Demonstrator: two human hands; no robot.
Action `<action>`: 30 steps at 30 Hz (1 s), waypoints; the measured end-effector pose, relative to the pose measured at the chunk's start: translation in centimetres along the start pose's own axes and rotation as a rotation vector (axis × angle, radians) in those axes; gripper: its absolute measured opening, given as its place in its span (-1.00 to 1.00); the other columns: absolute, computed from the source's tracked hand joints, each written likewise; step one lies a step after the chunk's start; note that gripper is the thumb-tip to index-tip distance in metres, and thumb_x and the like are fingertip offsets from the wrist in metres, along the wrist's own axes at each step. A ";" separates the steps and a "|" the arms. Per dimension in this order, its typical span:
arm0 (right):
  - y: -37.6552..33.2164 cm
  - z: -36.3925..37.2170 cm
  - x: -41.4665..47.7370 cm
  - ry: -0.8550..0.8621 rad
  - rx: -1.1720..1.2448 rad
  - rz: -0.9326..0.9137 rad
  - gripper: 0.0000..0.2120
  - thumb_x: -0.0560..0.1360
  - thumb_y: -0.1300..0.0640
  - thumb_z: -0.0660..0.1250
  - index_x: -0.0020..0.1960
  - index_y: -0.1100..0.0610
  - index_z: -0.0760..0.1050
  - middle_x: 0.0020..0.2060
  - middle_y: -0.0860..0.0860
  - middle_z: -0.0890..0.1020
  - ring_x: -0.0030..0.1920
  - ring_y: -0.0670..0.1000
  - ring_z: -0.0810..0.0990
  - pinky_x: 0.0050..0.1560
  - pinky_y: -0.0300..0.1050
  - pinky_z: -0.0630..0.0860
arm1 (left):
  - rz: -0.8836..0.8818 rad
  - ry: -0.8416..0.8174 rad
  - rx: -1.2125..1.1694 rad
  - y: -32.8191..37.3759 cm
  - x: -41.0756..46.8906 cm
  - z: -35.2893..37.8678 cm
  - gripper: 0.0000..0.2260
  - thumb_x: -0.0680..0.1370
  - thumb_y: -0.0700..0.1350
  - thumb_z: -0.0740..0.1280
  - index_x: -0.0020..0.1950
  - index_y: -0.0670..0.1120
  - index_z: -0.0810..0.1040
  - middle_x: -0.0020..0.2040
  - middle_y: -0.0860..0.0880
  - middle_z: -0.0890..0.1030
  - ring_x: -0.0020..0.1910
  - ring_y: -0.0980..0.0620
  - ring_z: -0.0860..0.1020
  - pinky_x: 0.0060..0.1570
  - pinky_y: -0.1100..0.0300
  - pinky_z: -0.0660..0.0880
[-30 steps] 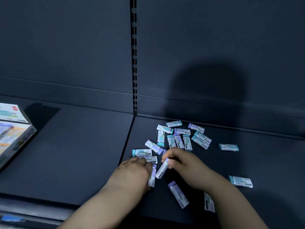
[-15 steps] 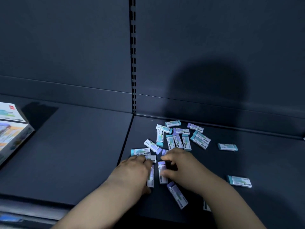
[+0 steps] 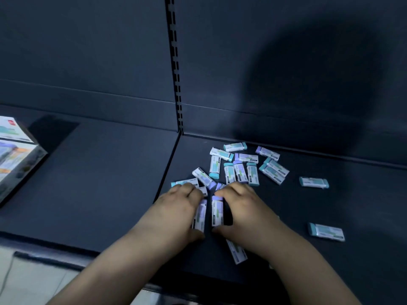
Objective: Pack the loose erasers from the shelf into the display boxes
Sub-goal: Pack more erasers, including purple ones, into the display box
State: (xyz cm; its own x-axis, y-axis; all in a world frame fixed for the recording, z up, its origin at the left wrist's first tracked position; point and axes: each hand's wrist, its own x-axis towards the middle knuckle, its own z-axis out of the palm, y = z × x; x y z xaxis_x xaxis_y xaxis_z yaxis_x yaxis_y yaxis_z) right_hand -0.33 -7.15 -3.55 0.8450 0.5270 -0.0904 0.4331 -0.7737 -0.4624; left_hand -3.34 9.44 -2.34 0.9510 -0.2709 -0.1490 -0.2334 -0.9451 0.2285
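Several loose erasers in white sleeves with teal or purple ends lie scattered on the dark shelf [image 3: 110, 194], most in a cluster [image 3: 240, 170] near the back. My left hand [image 3: 176, 212] curls round a purple-tipped eraser [image 3: 200, 214] held lengthwise. Right beside it, my right hand [image 3: 244, 212] grips a second purple-tipped eraser [image 3: 217, 213] between fingertips and thumb. Both erasers lie parallel, a small gap apart. Another eraser [image 3: 237, 253] shows partly under my right wrist. A display box [image 3: 15, 155] stands at the far left edge.
Two single teal erasers lie apart on the right, one at mid-depth [image 3: 313, 182] and one nearer [image 3: 326, 231]. A slotted upright [image 3: 176, 73] divides the back panel. The shelf's front edge [image 3: 55, 258] runs under my forearms.
My right hand turned its eraser from slanted to upright and brought it alongside the one in my left hand. Both hands drew closer together.
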 end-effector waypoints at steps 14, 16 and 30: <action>-7.1 2.3 1.0 0.135 -0.024 -0.085 -0.47 0.36 -0.08 0.38 0.28 -0.10 0.32 0.19 -0.17 0.34 0.24 -0.10 0.28 0.24 -0.32 0.19 | 0.109 0.332 0.020 -6.4 -3.7 -0.9 -0.49 0.21 0.21 0.47 0.06 -0.01 0.56 -0.04 0.06 0.58 -0.10 0.03 0.54 -0.10 0.19 0.54; -9.4 3.3 1.7 0.154 -0.022 -0.047 -0.43 0.35 -0.06 0.40 0.31 -0.06 0.31 0.23 -0.15 0.33 0.27 -0.10 0.25 0.23 -0.36 0.13 | 0.132 0.348 0.054 -8.7 -4.7 -1.5 -0.44 0.12 0.16 0.56 0.04 -0.03 0.59 -0.05 0.03 0.59 -0.12 0.00 0.58 -0.09 0.18 0.54; -24.5 8.9 6.2 0.296 0.044 0.157 -0.36 0.29 -0.06 0.48 0.32 -0.10 0.33 0.02 -0.46 0.19 0.10 -0.41 0.08 0.09 -0.64 0.04 | 0.237 0.337 0.092 -24.4 -11.8 -5.6 -0.36 0.04 0.21 0.57 0.04 -0.04 0.60 -0.08 0.06 0.59 -0.09 0.03 0.56 0.04 0.22 0.43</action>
State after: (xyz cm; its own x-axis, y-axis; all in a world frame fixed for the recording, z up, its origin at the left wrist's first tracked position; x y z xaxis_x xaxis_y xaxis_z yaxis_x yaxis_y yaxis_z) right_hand -8.49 18.14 -0.63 0.9574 0.2732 0.0933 0.2823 -0.8177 -0.5017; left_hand -7.77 36.71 -0.80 0.8783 -0.4224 0.2240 -0.4564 -0.8803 0.1294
